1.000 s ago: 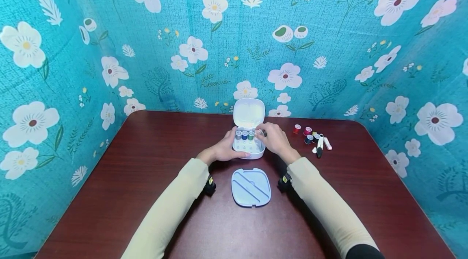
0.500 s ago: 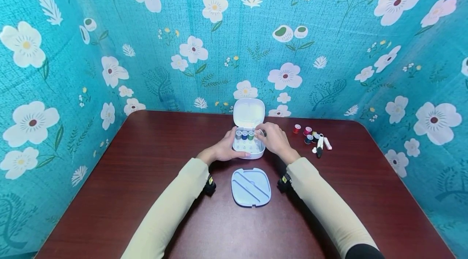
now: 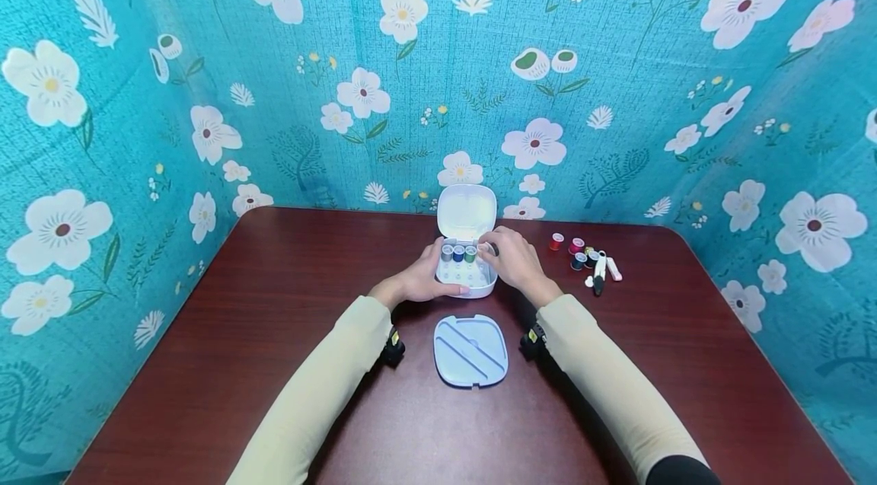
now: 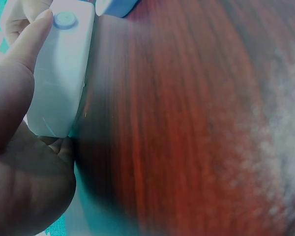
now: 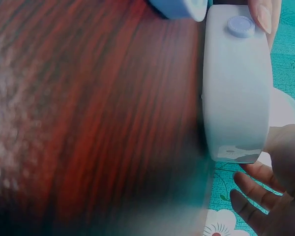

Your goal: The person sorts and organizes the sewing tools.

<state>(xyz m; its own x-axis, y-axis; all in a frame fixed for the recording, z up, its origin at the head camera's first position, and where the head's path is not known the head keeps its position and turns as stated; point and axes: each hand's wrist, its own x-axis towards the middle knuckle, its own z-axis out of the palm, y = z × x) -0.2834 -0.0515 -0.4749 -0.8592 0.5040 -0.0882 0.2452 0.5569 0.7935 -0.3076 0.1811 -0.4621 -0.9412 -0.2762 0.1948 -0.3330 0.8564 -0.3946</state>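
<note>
Inside white box (image 3: 483,291), right hand (image 3: 517,260) hides far right corner.

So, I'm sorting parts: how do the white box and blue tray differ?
The white box is deep, with a raised lid; the blue tray is flat and shallow. The box holds thread spools; the tray shows a diagonal channel. The left hand grips the box; the tray lies untouched. Both have rounded corners.

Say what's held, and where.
Left grip holds the white box by its front and left side. Whether the right grip holds anything cannot be told.
</note>
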